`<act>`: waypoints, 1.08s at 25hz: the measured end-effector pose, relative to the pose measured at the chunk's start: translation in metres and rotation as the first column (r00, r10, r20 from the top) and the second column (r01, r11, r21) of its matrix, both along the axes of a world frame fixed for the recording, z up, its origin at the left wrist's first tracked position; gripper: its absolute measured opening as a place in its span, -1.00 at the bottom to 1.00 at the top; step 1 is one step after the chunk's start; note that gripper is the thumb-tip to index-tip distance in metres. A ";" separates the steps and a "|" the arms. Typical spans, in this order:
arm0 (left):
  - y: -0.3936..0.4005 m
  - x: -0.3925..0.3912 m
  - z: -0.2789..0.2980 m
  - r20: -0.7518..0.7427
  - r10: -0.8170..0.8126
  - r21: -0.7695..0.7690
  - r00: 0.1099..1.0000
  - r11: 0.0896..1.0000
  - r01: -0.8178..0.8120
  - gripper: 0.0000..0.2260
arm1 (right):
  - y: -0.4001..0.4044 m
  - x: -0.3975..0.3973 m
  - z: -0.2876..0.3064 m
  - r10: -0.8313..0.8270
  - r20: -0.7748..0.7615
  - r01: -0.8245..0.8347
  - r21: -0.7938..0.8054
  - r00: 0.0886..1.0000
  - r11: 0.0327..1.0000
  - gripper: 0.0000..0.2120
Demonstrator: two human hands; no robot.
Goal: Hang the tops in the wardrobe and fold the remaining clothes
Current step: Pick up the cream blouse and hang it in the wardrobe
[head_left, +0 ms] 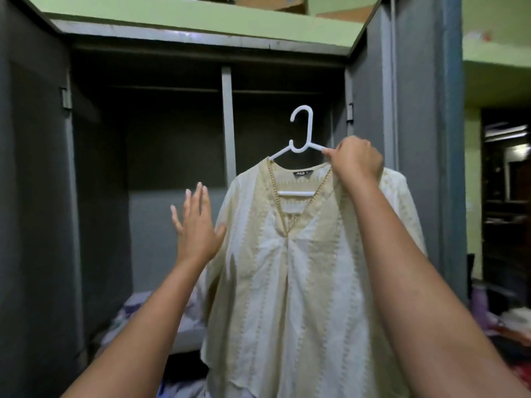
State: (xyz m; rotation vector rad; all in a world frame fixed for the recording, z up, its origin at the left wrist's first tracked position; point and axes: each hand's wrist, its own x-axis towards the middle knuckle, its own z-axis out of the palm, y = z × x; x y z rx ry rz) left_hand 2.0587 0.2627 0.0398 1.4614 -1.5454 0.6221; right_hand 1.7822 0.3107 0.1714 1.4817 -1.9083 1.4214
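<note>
A home, most likely a bedroom. Shown by the tall grey wardrobe [228,116] standing with both doors swung open, a hanging rail [161,89] running across its dark inside, and rumpled lilac clothes [184,314] heaped on its floor. Cardboard boxes [270,0] stowed above on a pale green ledge [184,17]. Green painted walls to the right, with more loose laundry [514,317] piled low beside the wardrobe, and a dim doorway [507,196] leading on to another furnished room.
</note>
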 end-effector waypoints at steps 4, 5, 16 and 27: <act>-0.065 -0.026 0.053 0.105 -0.121 -0.051 0.987 0.991 0.127 -0.31 | -0.047 -0.026 0.064 -0.126 -0.020 0.126 -0.037 0.992 0.991 -0.61; -0.084 -0.029 0.064 0.127 -0.129 -0.077 0.984 0.987 0.139 -0.32 | -0.067 -0.030 0.074 -0.152 -0.039 0.150 -0.039 0.988 0.988 -0.61; -0.276 -0.072 0.164 0.129 0.243 -0.370 0.961 0.911 -0.181 -0.13 | -0.312 -0.063 0.175 -0.361 -0.113 0.334 -0.206 0.926 0.920 -0.81; -0.316 -0.063 0.154 0.143 0.417 -0.557 0.897 0.783 -0.275 -0.13 | -0.425 -0.069 0.221 -0.502 -0.224 0.451 -0.245 0.835 0.858 -0.73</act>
